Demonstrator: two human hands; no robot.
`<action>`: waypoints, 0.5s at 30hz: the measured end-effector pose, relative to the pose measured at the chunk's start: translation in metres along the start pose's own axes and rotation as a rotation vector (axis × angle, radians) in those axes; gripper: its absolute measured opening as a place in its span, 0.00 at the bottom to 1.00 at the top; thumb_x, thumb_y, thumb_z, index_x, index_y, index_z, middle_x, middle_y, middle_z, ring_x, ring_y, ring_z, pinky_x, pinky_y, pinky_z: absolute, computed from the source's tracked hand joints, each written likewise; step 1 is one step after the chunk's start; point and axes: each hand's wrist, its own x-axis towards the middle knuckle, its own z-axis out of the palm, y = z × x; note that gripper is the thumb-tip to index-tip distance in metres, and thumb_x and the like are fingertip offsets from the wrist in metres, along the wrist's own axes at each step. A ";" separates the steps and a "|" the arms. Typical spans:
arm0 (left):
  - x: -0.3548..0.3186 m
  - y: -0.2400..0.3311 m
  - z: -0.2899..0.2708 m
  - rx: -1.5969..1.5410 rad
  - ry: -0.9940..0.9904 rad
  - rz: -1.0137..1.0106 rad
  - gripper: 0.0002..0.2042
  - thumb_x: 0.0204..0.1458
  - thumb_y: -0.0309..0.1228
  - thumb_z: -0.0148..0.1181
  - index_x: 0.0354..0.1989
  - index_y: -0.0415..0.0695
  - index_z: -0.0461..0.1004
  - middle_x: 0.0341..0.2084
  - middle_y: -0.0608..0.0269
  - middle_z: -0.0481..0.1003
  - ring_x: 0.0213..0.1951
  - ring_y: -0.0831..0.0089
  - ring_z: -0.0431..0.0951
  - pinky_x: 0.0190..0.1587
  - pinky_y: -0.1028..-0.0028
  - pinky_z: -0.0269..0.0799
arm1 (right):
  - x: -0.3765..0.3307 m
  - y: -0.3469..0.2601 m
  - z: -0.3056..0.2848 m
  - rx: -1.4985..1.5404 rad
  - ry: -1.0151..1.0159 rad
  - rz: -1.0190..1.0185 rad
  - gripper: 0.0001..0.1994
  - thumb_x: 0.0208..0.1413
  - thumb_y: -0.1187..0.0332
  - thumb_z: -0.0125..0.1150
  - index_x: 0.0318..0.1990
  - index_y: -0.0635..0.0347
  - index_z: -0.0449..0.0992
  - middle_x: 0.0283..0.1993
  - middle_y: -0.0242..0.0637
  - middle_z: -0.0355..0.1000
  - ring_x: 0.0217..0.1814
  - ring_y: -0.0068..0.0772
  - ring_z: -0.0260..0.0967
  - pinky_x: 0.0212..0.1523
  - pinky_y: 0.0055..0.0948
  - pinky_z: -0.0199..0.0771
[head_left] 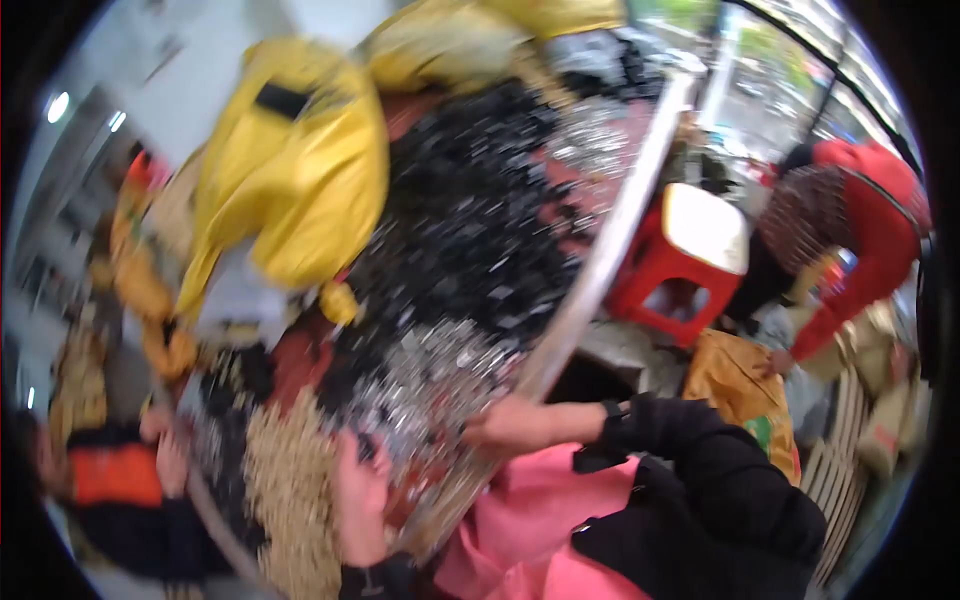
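Pink garment [540, 510] nearest — left hand [362, 485] pinches small dark piece [366, 447]; right hand [505, 424] curls beside silvery pieces [440, 370] — can't tell its grip.

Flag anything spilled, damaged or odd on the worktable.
Mildly odd: on the worktable, the loose silver pieces run into the black pieces with no visible divider, so the heaps look mixed where they meet. No damage stands out, though blur could hide small defects.

Observed pale wall [230, 35] at upper left, lit lamps [58, 107] below; noted dark-framed windows [775, 65] upper right, red stool [655, 255] beneath.
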 end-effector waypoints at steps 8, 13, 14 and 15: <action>-0.057 -0.025 -0.042 0.032 0.110 0.142 0.13 0.50 0.29 0.47 0.44 0.43 0.61 0.29 0.58 0.70 0.26 0.73 0.71 0.25 0.79 0.67 | 0.030 0.001 0.015 -0.045 0.077 -0.117 0.05 0.36 0.70 0.54 0.25 0.58 0.67 0.21 0.37 0.60 0.22 0.39 0.63 0.21 0.34 0.64; -0.080 -0.031 -0.063 0.020 0.147 0.196 0.13 0.50 0.28 0.47 0.44 0.43 0.62 0.31 0.55 0.71 0.27 0.72 0.72 0.26 0.79 0.68 | 0.060 -0.019 0.025 -0.065 0.041 -0.180 0.03 0.39 0.71 0.51 0.22 0.58 0.65 0.22 0.37 0.61 0.22 0.40 0.64 0.21 0.36 0.64; -0.084 -0.032 -0.065 0.010 0.148 0.203 0.12 0.50 0.29 0.47 0.44 0.43 0.62 0.31 0.55 0.71 0.27 0.72 0.72 0.26 0.80 0.68 | 0.064 -0.021 0.026 -0.068 0.033 -0.184 0.03 0.39 0.71 0.51 0.22 0.58 0.65 0.22 0.37 0.61 0.22 0.40 0.64 0.21 0.36 0.64; -0.088 -0.033 -0.066 0.001 0.148 0.210 0.12 0.50 0.29 0.47 0.44 0.43 0.62 0.32 0.54 0.71 0.27 0.72 0.72 0.26 0.80 0.68 | 0.068 -0.022 0.027 -0.111 0.038 -0.167 0.04 0.39 0.70 0.51 0.22 0.58 0.64 0.22 0.37 0.61 0.22 0.40 0.63 0.21 0.36 0.64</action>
